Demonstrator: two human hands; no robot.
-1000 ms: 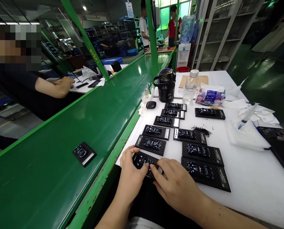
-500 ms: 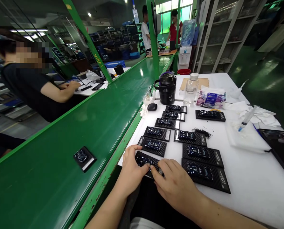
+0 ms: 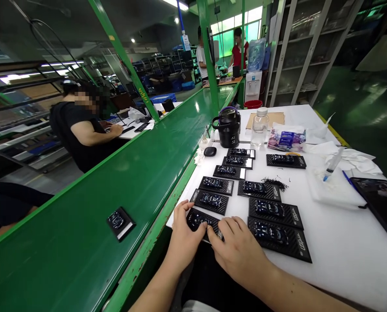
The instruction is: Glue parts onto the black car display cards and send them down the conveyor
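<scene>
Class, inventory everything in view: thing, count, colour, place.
Work table: one, white, right
Trough: one, green, left
Model cars: eleven, dark, ten on table, one in trough
Flask: one, black, far on table
Bottle: one, clear, white cap, right of flask
Packet: one, purple and white, right of bottle
Case: one, black, near flask
Syringe: one, clear and blue, right
Device: one, black, right edge
Bristles: one pile, black, central
Tissues: several, white, mostly right
Water dispenser: one, white, back
Bucket: one, red, beside dispenser
Cabinet: one, grey, back right
People: at least three, black, white, red tops, left and back
Left hand: one, bare, on nearest car
Right hand: one, bare, at same car
</scene>
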